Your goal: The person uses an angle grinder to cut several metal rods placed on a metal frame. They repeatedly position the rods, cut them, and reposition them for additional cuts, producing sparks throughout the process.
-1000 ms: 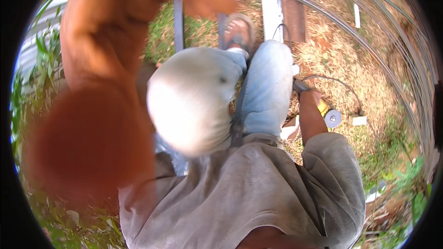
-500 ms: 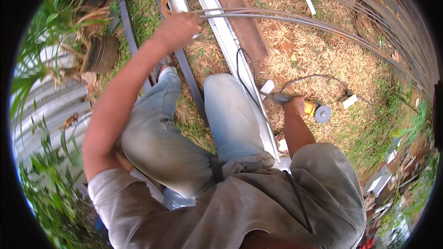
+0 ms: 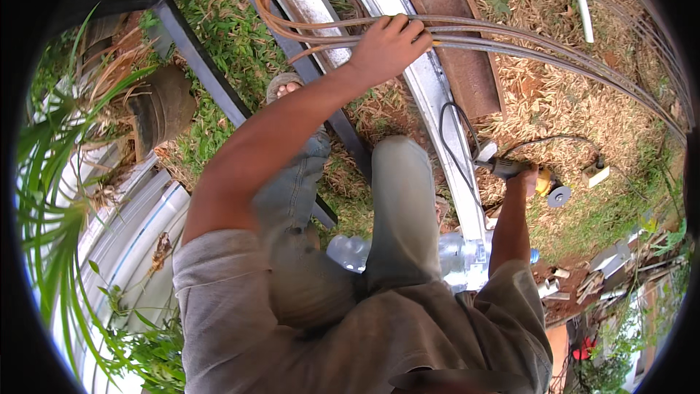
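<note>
Bright daylight; glare lower left; straight lines bend rimward.

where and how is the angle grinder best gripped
The angle grinder looks best gripped round its dark body, from the near side, as the right hand comes in: that part is long and slim, and the disc sits at the opposite end.

A wide fisheye camera on the person's head, the left of a side-by-side pair, looks steeply down. The shirt (image 3: 386,328) is nearest, below the left fingers (image 3: 414,31) and the right fingers (image 3: 533,174); the ground (image 3: 550,98) beneath the fingers lies farther off. The view is upright, straight edges bending toward its rim.
</note>
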A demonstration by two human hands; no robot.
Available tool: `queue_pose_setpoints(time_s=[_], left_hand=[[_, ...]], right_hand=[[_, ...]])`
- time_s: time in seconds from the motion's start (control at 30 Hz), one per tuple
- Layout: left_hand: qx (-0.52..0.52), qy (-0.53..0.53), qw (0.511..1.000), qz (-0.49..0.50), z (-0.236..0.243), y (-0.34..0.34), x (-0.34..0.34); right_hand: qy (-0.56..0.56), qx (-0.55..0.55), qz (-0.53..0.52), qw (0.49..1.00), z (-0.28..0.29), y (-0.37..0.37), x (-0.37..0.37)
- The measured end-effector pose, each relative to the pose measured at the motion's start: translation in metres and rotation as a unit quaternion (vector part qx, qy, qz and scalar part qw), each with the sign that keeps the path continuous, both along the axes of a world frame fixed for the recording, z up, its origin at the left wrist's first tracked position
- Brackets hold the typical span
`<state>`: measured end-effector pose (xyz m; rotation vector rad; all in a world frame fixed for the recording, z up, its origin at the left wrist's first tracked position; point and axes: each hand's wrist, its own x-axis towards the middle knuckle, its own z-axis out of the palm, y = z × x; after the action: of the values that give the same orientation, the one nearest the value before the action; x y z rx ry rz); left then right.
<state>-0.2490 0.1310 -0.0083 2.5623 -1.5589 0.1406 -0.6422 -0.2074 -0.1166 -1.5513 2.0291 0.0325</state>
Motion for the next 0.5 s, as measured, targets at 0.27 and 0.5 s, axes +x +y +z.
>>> queue_pose_setpoints(time_s=[0.27, 0.5], left_hand=[[-0.078, 0.116, 0.988, 0.068, 0.009, -0.004, 0.023], [-0.100, 0.139, 0.982, 0.083, 0.014, -0.004, 0.020]], right_hand=[[-0.054, -0.018, -0.257, 0.965, 0.018, 0.003, 0.030], [-0.076, -0.012, -0.176, 0.982, 0.004, 0.002, 0.010]])
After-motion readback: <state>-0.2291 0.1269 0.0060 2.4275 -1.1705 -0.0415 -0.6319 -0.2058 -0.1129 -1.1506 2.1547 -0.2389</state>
